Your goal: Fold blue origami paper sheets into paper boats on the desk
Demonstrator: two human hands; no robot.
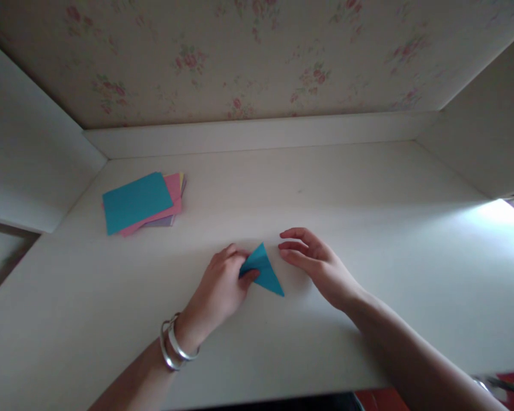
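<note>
A teal paper folded into a triangle (264, 272) lies on the white desk (325, 194) near its front. My left hand (223, 288) pinches the triangle's left edge between thumb and fingers; silver bangles sit on that wrist. Just to the right of the triangle, my right hand (319, 265) hovers with fingers stretched toward it, apart from the paper and holding nothing.
A stack of coloured paper sheets (142, 202), teal on top with pink and yellow beneath, lies at the back left of the desk. White side panels and a low back ledge (257, 134) under floral wallpaper enclose the desk. Bright light falls at the right.
</note>
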